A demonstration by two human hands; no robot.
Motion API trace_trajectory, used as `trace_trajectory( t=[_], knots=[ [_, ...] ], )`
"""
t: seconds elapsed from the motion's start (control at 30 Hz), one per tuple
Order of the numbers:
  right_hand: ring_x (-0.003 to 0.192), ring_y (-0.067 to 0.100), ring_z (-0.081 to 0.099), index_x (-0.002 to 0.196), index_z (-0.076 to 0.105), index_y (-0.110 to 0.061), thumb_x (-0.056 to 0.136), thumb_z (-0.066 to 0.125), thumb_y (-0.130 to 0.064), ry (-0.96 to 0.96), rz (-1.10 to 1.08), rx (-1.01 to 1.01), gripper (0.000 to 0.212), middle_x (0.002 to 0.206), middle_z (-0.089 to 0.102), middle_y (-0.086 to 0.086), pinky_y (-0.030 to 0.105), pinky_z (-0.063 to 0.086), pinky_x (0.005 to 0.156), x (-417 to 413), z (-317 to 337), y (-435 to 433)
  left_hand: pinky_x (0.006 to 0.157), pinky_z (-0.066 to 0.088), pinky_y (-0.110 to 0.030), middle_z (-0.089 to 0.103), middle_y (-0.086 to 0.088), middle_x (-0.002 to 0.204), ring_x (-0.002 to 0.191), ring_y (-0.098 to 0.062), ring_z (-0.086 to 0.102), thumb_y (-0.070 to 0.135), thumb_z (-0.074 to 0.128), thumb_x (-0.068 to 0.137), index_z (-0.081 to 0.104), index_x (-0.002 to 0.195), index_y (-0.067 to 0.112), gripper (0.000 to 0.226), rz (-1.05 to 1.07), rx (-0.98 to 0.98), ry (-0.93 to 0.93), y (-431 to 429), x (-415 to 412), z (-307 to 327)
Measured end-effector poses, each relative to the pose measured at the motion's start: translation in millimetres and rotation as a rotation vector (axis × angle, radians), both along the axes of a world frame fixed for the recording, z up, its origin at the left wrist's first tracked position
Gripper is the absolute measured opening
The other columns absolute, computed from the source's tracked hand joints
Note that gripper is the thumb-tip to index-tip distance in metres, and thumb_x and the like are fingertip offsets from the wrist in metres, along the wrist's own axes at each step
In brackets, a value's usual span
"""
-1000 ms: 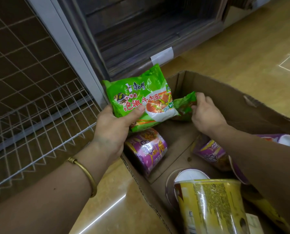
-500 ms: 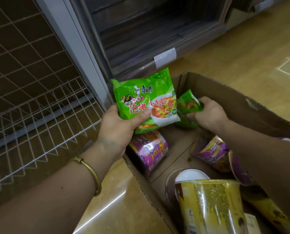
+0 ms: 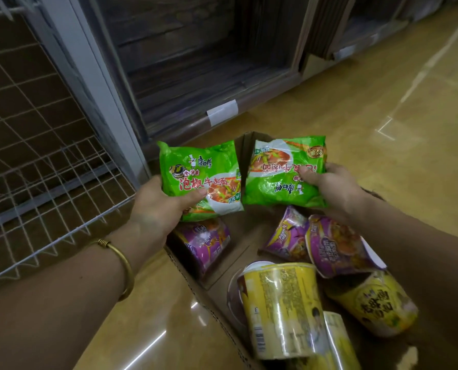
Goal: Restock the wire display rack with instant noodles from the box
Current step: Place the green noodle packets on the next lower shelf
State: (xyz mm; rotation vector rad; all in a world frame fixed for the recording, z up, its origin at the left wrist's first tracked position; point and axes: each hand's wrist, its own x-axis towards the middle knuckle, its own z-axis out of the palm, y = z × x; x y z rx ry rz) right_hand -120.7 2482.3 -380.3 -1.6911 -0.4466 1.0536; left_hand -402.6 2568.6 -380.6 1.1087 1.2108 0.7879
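Right hand (image 3: 334, 188) now grips second pack (image 3: 284, 180), lifted out of box (image 3: 238, 252), beside left hand (image 3: 156, 209) gripping first pack (image 3: 196, 177); rack (image 3: 49, 182) next.

- Warm, even overhead light; the floor (image 3: 382, 108) reads moderately bright.
- White glare streaks on the glossy floor, at lower left and far right.
- Shelf unit (image 3: 196, 62) recess is dim and soft, with detail lost.
- Green packets (image 3: 190, 161) are sharp, with legible print.
- Bright sheen on the yellow cup (image 3: 281, 303) wrap.
- Wire rack (image 3: 36, 188) lines bow towards the left edge.
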Motion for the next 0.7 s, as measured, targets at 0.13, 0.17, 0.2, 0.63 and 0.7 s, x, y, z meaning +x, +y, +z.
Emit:
trace_trajectory(
  t=[0.13,0.17,0.2,0.63,0.7],
  knots=[
    [0.091,0.035,0.074,0.12,0.058,0.001,0.093,0.065,-0.01,0.084,0.016,0.05,0.03,0.103,0.075,0.019,0.044,0.061,0.073,-7.9,17.9,-19.7,0.084,0.059,-0.048,0.076,-0.005,0.098,0.088,-0.024,0.074,0.026,0.09,0.041,0.063,0.107,0.012,0.073,-0.03,-0.025,-0.004,-8.3,-3.4,7.8],
    [0.091,0.035,0.074,0.119,0.058,0.001,0.093,0.064,-0.009,0.099,0.025,0.058,0.028,0.103,0.075,0.019,0.044,0.061,0.072,-10.6,20.4,-23.1,0.084,0.059,-0.047,0.076,-0.005,0.098,0.088,-0.024,0.074,0.025,0.09,0.042,0.063,0.106,0.012,0.07,-0.033,-0.03,0.001,-9.5,-4.7,9.1],
    [0.091,0.035,0.074,0.119,0.058,0.0,0.094,0.064,-0.009,0.102,0.033,0.059,0.027,0.103,0.074,0.019,0.044,0.061,0.073,-13.2,22.7,-25.5,0.084,0.059,-0.048,0.076,-0.005,0.098,0.088,-0.024,0.074,0.025,0.09,0.043,0.063,0.105,0.013,0.069,-0.034,-0.034,0.004,-10.4,-6.3,10.2],
    [0.088,0.026,0.074,0.111,0.068,-0.008,0.081,0.063,-0.022,0.351,0.377,0.051,0.033,0.107,0.074,0.015,0.042,0.062,0.078,-44.0,49.4,-4.7,0.066,0.061,-0.033,0.076,-0.013,0.1,0.084,-0.025,0.074,0.014,0.082,0.058,0.066,0.11,0.006,0.055,-0.159,-0.173,-0.165,-13.0,-26.6,17.7],
    [0.089,0.025,0.074,0.104,0.073,-0.01,0.081,0.062,-0.025,0.402,0.348,0.096,0.029,0.105,0.075,0.013,0.045,0.061,0.081,-50.7,44.8,-0.8,0.064,0.061,-0.033,0.076,-0.013,0.1,0.083,-0.024,0.074,0.014,0.078,0.063,0.067,0.109,0.006,0.049,-0.153,-0.21,-0.206,-13.0,-28.1,19.9]
  ],
)
